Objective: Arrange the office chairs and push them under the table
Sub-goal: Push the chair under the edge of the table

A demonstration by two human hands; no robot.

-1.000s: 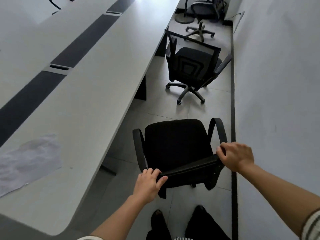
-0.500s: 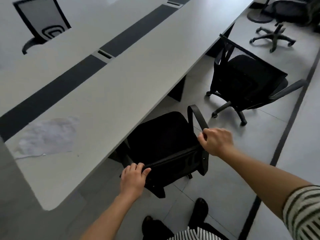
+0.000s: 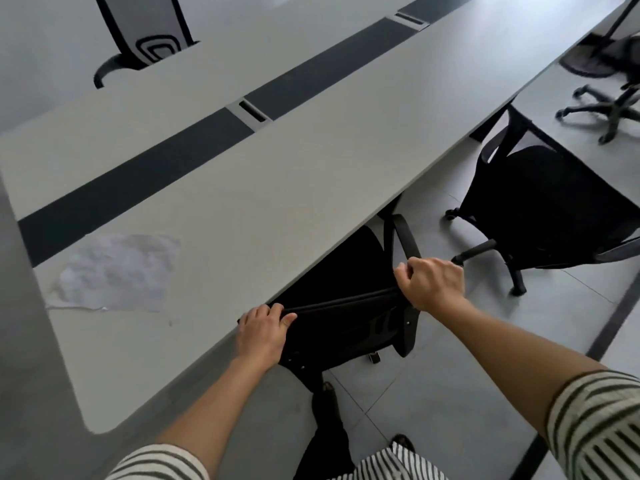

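Two hands gripped the backrest top of a black office chair (image 3: 346, 271), its seat already partly under the grey table (image 3: 242, 188): left hand (image 3: 263, 332) clamped at one end, right hand (image 3: 431, 285) at the other. Its raised armrest (image 3: 403, 237) sat close to the tabletop edge and risked catching there. Another black chair (image 3: 540, 206) stood nearby to the right, untucked, crowding the aisle.

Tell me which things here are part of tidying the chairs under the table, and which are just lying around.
Part of the job:
- black chair gripped by left hand and right hand
- grey table
- second black chair, not tucked in
- third chair's base, far right

Just lying about:
- crumpled paper on the table
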